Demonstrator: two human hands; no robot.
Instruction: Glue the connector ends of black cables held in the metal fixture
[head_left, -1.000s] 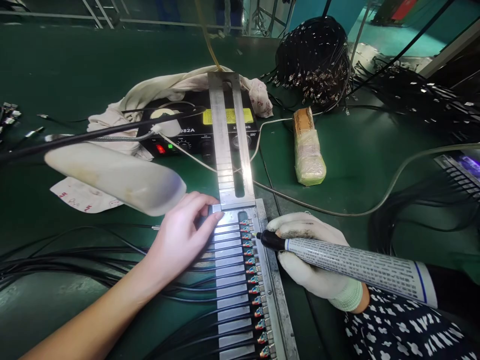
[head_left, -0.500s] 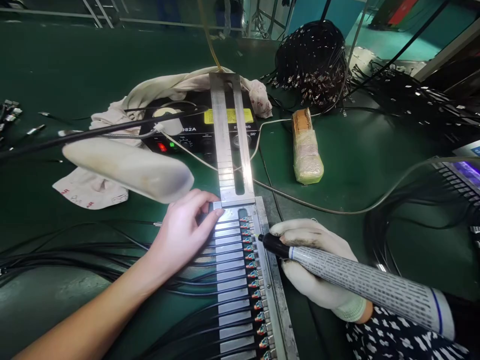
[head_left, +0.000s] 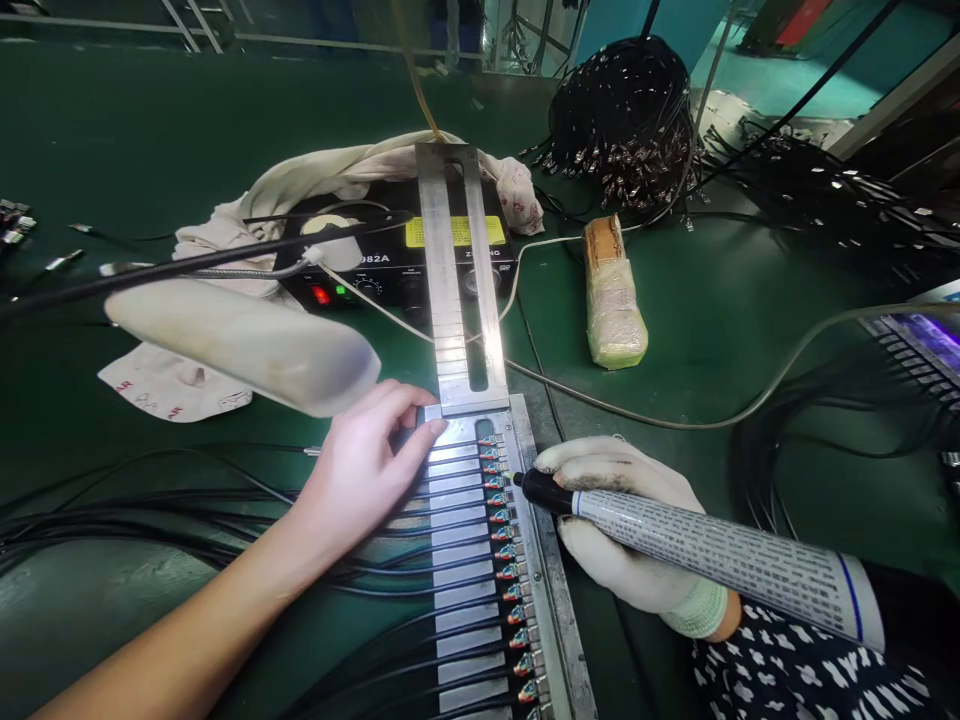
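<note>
My left hand [head_left: 375, 455] is bare, its thumb and fingers pressed at the upper left corner of a metal fixture [head_left: 459, 560]. In the fixture lies a column of black cables [head_left: 459, 608] ending in small connectors with coloured wires [head_left: 504, 533]. My right hand [head_left: 637, 530], in a white glove, is closed around a thick pen-shaped tool [head_left: 660, 535] with a black front end. The tool's tip is at the connectors near the top of the column; whether it touches one cannot be told. A slotted metal plate [head_left: 453, 300] extends from the fixture's far end.
Behind stands a black control box [head_left: 382, 285] with cloth [head_left: 300, 175] around it. A pale, blurred long object [head_left: 247, 345] hangs at left. A wrapped block [head_left: 616, 310], thin hoses and cable bundles [head_left: 622, 110] are at right.
The tool in my right hand has shifted slightly left, and its rear end has moved a little left and up. My left hand keeps its place on the fixture.
</note>
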